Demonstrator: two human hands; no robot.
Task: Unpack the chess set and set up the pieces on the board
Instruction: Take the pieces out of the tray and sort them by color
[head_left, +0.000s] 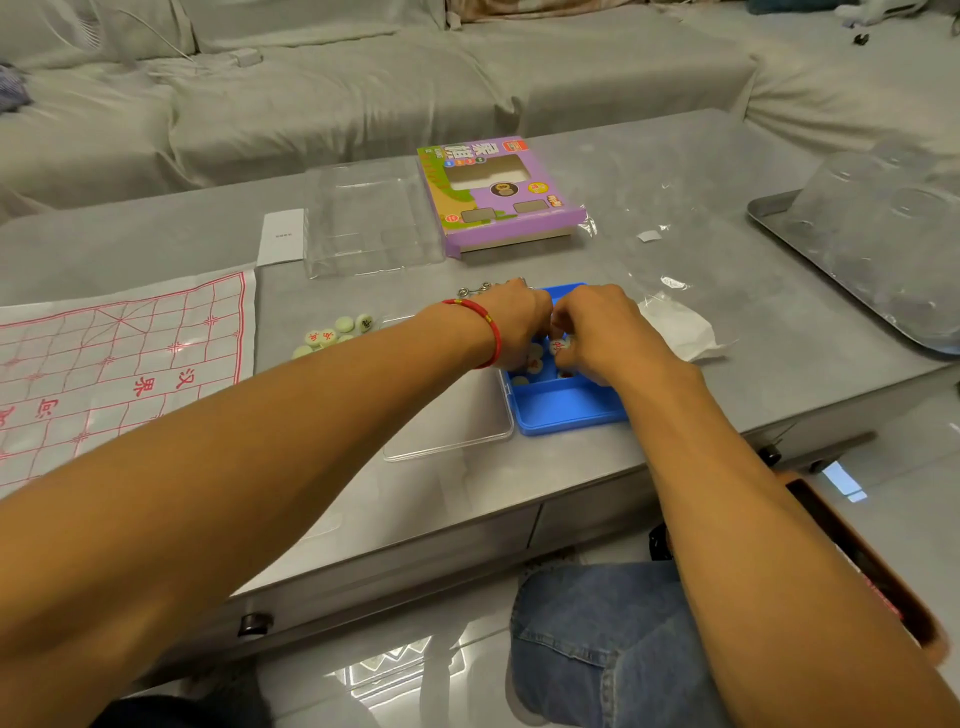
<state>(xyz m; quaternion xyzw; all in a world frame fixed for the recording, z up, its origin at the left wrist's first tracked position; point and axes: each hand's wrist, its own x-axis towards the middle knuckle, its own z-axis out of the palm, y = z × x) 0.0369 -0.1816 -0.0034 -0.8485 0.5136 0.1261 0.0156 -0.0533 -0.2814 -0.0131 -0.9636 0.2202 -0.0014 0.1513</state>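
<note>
A blue plastic case (566, 410) lies open on the grey table, with its clear lid (457, 421) folded out to the left. Round pale chess pieces (532, 368) with red characters sit inside it. Both hands reach into the case. My left hand (511, 322), with a red cord at the wrist, has its fingers curled down among the pieces. My right hand (597, 332) pinches a piece (558, 345) between its fingertips. A small pile of pieces (332, 332) lies on the table left of the case. The paper board (114, 364), white with red lines, is spread at the far left.
A purple game box (498, 192) and a clear plastic tray (369, 218) stand behind the case, beside a white slip (280, 236). Crumpled plastic wrap (675, 322) lies right of it. A metal tray (810, 234) holding upturned glasses fills the right edge. A sofa runs behind.
</note>
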